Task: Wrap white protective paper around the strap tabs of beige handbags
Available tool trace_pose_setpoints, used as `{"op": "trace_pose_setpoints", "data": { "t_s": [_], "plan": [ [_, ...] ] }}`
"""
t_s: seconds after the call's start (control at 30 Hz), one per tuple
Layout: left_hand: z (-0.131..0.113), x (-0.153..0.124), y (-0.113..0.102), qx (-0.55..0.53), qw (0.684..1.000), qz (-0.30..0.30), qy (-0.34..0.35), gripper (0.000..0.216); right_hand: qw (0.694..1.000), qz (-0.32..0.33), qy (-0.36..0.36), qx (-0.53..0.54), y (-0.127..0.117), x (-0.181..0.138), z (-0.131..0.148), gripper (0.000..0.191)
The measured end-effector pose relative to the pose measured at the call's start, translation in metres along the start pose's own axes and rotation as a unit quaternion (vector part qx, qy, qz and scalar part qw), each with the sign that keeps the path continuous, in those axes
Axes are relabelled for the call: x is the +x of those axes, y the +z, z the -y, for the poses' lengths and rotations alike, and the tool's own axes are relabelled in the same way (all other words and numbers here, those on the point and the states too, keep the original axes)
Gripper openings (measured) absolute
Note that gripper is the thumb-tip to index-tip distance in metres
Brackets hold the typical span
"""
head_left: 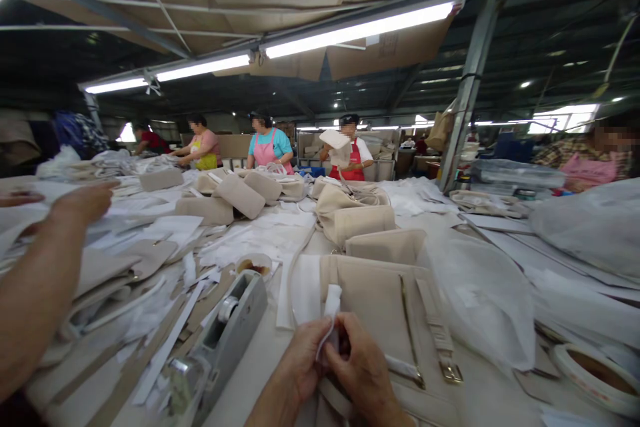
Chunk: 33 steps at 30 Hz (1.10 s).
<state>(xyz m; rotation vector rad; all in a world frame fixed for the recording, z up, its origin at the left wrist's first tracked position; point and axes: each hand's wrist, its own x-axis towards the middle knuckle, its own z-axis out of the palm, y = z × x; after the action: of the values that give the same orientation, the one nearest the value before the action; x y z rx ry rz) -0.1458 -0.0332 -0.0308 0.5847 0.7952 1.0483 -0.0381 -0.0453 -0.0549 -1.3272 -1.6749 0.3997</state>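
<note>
Both hands meet low in the centre: the left hand (300, 363) and right hand (363, 370) are closed, fingertips pinching a small folded strip of white tissue paper (331, 310) over the flat beige fabric handbag (385, 310) with its metal buckle strap (440, 340). The thin strip could tear or slip if pulled hard. The grey tape dispenser (227, 333) just to the left, and a co-worker's forearm (40, 280) beyond it, could get knocked.
</note>
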Motion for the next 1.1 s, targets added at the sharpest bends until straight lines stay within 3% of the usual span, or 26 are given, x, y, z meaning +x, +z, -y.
{"op": "trace_pose_setpoints", "data": {
  "t_s": [0.13,0.3,0.57,0.63,0.73,0.8,0.9,0.97,1.1],
  "plan": [
    [0.004,0.002,-0.001,-0.025,1.000,0.000,0.012,0.047,1.000,0.021,-0.018,-0.014,-0.004,-0.002,0.001,0.015],
    [0.006,0.006,-0.007,-0.039,0.999,-0.021,0.015,0.046,0.993,0.070,-0.061,0.071,-0.013,-0.003,0.003,0.025],
    [0.008,0.005,-0.004,0.026,0.998,-0.008,0.050,0.050,0.997,0.044,0.026,0.061,-0.004,0.000,0.005,0.009],
    [0.010,0.007,-0.004,0.097,0.991,-0.042,0.081,0.052,0.987,0.073,0.050,0.131,-0.007,0.003,0.002,0.014],
    [0.013,0.011,-0.005,0.173,0.974,-0.085,0.120,0.052,0.948,0.135,0.140,0.250,-0.015,0.011,-0.005,0.031],
    [0.015,0.013,-0.004,0.200,0.967,-0.088,0.129,0.052,0.947,0.140,0.181,0.224,-0.019,0.019,-0.006,0.035],
    [0.014,0.011,-0.001,0.237,0.959,-0.081,0.134,0.052,0.982,0.073,0.149,0.094,-0.025,0.033,-0.001,0.043],
    [0.012,0.007,0.000,0.242,0.958,-0.073,0.133,0.053,0.984,0.061,0.147,0.075,-0.026,0.042,0.004,0.046],
    [0.009,0.004,0.000,0.225,0.963,-0.048,0.142,0.053,0.951,0.162,0.206,0.164,-0.018,0.050,0.007,0.054]
  ]
}}
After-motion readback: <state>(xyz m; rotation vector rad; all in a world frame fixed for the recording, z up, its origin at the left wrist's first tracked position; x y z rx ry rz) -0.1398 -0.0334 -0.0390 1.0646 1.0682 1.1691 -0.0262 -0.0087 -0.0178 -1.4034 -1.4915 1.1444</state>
